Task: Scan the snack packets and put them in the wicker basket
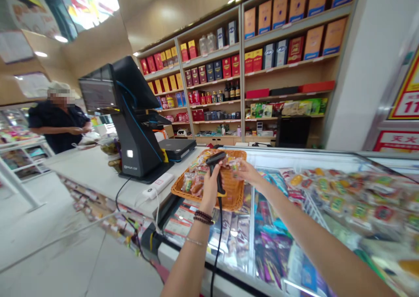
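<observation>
My left hand (pixel 211 183) is wrapped round the handle of a black barcode scanner (pixel 216 158), its cable hanging down in front of the freezer. Just right of the scanner's head, my right hand (pixel 248 172) pinches a small clear-wrapped snack packet (pixel 233 164). Both hands are over an orange wicker basket (pixel 235 197). More wrapped snack packets (pixel 194 179) lie in the basket's left and back parts, while its woven bottom shows at the right front. The print on the held packet is too small to read.
The basket rests on a glass-topped freezer (pixel 253 227) full of packaged goods. At left, a counter (pixel 78 162) carries a checkout terminal (pixel 139 135), a black box (pixel 178 148) and a white power strip (pixel 159 186). A person (pixel 60 118) stands beyond it. Shelves (pixel 212 100) of boxes line the back.
</observation>
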### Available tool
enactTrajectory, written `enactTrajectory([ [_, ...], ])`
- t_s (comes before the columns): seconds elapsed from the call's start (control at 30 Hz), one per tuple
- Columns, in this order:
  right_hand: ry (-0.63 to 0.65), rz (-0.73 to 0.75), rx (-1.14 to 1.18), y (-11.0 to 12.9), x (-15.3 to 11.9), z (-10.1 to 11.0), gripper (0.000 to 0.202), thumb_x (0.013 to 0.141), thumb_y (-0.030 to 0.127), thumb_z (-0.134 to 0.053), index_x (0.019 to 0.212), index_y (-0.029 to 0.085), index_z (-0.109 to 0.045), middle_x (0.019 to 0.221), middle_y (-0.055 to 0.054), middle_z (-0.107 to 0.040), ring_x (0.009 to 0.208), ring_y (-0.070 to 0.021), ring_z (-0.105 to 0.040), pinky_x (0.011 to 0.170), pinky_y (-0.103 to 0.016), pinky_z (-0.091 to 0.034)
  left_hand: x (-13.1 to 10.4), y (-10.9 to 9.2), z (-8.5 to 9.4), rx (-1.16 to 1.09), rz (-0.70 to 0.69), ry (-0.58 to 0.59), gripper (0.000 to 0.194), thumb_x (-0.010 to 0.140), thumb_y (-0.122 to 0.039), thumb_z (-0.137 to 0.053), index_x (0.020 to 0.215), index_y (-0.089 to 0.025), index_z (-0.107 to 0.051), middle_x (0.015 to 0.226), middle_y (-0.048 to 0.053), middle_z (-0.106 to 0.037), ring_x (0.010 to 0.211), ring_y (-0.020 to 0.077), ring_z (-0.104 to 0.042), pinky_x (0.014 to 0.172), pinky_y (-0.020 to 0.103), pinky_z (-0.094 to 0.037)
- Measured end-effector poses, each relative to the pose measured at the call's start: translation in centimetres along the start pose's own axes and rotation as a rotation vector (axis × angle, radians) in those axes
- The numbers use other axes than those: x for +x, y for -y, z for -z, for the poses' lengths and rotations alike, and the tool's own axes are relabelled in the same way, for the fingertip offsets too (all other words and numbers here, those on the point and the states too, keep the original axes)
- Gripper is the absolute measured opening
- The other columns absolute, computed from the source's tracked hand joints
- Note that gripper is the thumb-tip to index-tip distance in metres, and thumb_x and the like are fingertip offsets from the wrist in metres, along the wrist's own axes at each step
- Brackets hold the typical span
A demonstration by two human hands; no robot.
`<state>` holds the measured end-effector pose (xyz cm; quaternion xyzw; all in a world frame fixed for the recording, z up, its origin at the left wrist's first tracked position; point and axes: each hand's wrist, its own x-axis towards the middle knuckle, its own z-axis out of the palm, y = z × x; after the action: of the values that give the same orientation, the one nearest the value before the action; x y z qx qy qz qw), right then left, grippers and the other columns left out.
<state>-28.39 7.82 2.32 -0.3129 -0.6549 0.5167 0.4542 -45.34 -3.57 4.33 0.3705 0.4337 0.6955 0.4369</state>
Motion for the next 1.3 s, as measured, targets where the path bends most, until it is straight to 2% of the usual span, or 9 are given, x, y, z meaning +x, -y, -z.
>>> enactTrajectory([
  [0.07, -0.034, -0.072, 0.169, 0.2, -3.1, 3.5, 0.058, 0.066, 0.040, -0.111, 0.115, 0.031, -0.081, 0.108, -0.004, -0.091, 0.100, -0.0300, -0.090, 0.095, -0.048, -0.077, -1.2, 0.1, -2.3, 0.017, -0.013, 0.144, 0.082, 0.063, -0.094, -0.100, 0.083, -0.024, -0.063, 0.063, -0.004, -0.062, 0.049, 0.0119, -0.054, 0.047, 0.025, -0.044],
  [0.2, -0.249, -0.130, 0.220, -0.1, -9.2, 9.8, 0.057, 0.064, 0.035, -0.113, 0.111, 0.031, -0.081, 0.108, -0.003, -0.090, 0.101, -0.0293, -0.091, 0.101, -0.049, -0.078, -3.5, 2.1, -8.2, 0.039, 0.004, 0.384, 0.078, 0.071, -0.092, -0.098, 0.079, -0.023, -0.063, 0.061, -0.002, -0.061, 0.047, 0.0108, -0.052, 0.046, 0.025, -0.039],
  [0.3, -0.425, -0.110, 0.219, -1.7, -12.3, 13.2, 0.065, 0.060, 0.039, -0.115, 0.114, 0.032, -0.081, 0.108, -0.003, -0.089, 0.102, -0.0320, -0.091, 0.104, -0.054, -0.078, -4.8, 4.6, -11.6, 0.021, 0.040, 0.453, 0.078, 0.071, -0.093, -0.097, 0.079, -0.023, -0.063, 0.061, -0.002, -0.060, 0.046, 0.0100, -0.050, 0.046, 0.025, -0.039],
  [0.4, -0.550, -0.075, 0.180, -3.7, -13.8, 15.6, 0.076, 0.059, 0.052, -0.115, 0.124, 0.034, -0.082, 0.107, -0.003, -0.087, 0.103, -0.0349, -0.091, 0.104, -0.060, -0.076, -5.7, 7.1, -13.3, 0.018, 0.091, 0.462, 0.078, 0.072, -0.094, -0.095, 0.079, -0.024, -0.062, 0.060, -0.003, -0.059, 0.046, 0.0104, -0.051, 0.045, 0.024, -0.039],
  [0.57, -0.603, -0.078, 0.153, -4.9, -14.6, 16.9, 0.089, 0.050, 0.050, -0.115, 0.131, 0.033, -0.082, 0.105, -0.003, -0.084, 0.098, -0.0341, -0.088, 0.100, -0.059, -0.074, -6.8, 9.4, -12.8, 0.072, 0.088, 0.503, 0.075, 0.078, -0.092, -0.095, 0.079, -0.024, -0.061, 0.060, -0.004, -0.058, 0.045, 0.0098, -0.049, 0.046, 0.024, -0.036],
  [0.77, -0.690, -0.109, 0.208, -4.3, -14.3, 15.8, 0.075, 0.049, 0.041, -0.108, 0.117, 0.032, -0.080, 0.109, -0.001, -0.084, 0.096, -0.0325, -0.088, 0.097, -0.057, -0.076, -7.5, 8.7, -11.6, 0.084, 0.091, 0.491, 0.078, 0.076, -0.096, -0.094, 0.078, -0.024, -0.062, 0.059, -0.004, -0.058, 0.044, 0.0105, -0.049, 0.047, 0.026, -0.039],
  [1.0, -0.613, -0.145, 0.218, -3.4, -14.7, 16.0, 0.073, 0.050, 0.038, -0.104, 0.119, 0.032, -0.081, 0.097, 0.000, -0.085, 0.102, -0.0364, -0.089, 0.098, -0.057, -0.075, -8.1, 8.6, -11.8, 0.106, 0.080, 0.533, 0.078, 0.077, -0.097, -0.092, 0.080, -0.025, -0.061, 0.060, -0.004, -0.059, 0.044, 0.0102, -0.049, 0.046, 0.026, -0.037],
  [1.13, -0.648, -0.139, 0.193, -3.6, -14.5, 15.8, 0.074, 0.050, 0.043, -0.103, 0.120, 0.034, -0.081, 0.105, -0.001, -0.086, 0.102, -0.0354, -0.087, 0.094, -0.054, -0.074, -8.4, 9.4, -12.1, 0.126, 0.066, 0.563, 0.075, 0.081, -0.095, -0.091, 0.085, -0.025, -0.063, 0.062, -0.004, -0.060, 0.044, 0.0106, -0.049, 0.044, 0.026, -0.037],
  [1.3, -0.582, -0.127, 0.172, -2.9, -14.9, 15.5, 0.073, 0.049, 0.045, -0.107, 0.116, 0.034, -0.081, 0.112, -0.003, -0.086, 0.103, -0.0335, -0.085, 0.095, -0.054, -0.073, -8.5, 9.6, -12.1, 0.116, 0.062, 0.551, 0.073, 0.081, -0.092, -0.093, 0.088, -0.024, -0.067, 0.062, -0.005, -0.060, 0.043, 0.0099, -0.047, 0.044, 0.025, -0.036],
])
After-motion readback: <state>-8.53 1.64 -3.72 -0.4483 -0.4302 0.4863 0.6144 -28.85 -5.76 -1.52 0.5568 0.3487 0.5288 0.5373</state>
